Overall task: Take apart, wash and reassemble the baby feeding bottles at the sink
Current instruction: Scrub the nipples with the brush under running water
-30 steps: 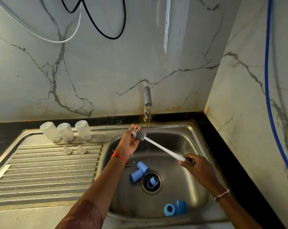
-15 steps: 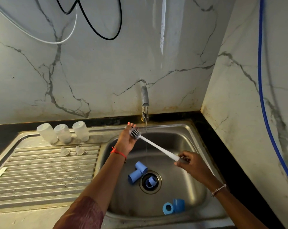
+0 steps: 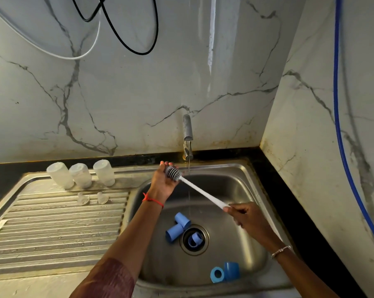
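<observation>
Near front rim of sink (image 3: 257, 168): two blue caps (image 3: 224, 274), light, wet, likely slippery; grip their sides. More blue parts (image 3: 178, 226) beside drain. Right hand (image 3: 246, 218) closed on brush handle (image 3: 203, 194); left hand (image 3: 162, 181) cups its soft bristle head. Basin roomy. Three upturned bottles (image 3: 80, 174) stand on drainer's far edge.

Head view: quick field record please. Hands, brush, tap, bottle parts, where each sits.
left hand: cupped around the brush head
right hand: shut on the handle end
bottle brush: held over the sink, beside the stream
tap: running
sink: five blue parts in the basin, one in the drain
bottle bodies: three, inverted, on the drainboard
clear nipples: two, in front of the bodies
</observation>
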